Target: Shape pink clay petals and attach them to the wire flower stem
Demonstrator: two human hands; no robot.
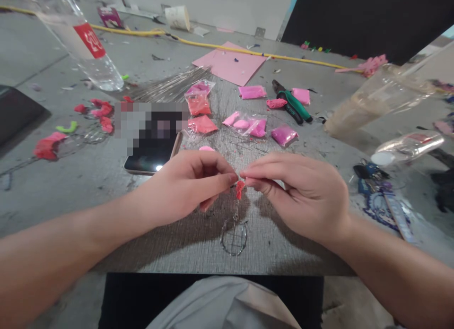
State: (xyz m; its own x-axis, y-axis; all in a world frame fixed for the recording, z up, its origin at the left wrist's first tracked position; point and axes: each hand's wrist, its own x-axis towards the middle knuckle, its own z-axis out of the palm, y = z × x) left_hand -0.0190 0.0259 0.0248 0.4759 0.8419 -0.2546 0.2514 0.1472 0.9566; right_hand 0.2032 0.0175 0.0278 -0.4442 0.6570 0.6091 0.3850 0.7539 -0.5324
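Observation:
Both of my hands meet over the near part of the table. Between their fingertips is a small lump of red modelling clay (240,190) on a thin wire frame (234,239), which has a twisted stem and an oval loop at its lower end. My left hand (189,185) is closed, thumb and forefinger pinching the frame beside the clay. From the other side, my right hand (307,192) is closed in a pinch at the clay's upper edge. Just beyond my left fingers lies a pale pink clay piece (206,149). A phone (152,144) rests left of it, partly blurred out.
Clay packets (202,125) and green-handled pliers (292,102) lie beyond my hands, near a bundle of wires (170,85) and pink paper (232,63). A water bottle (81,40) stands left. At right are a cloudy plastic cup (372,102) and a lying bottle (411,147).

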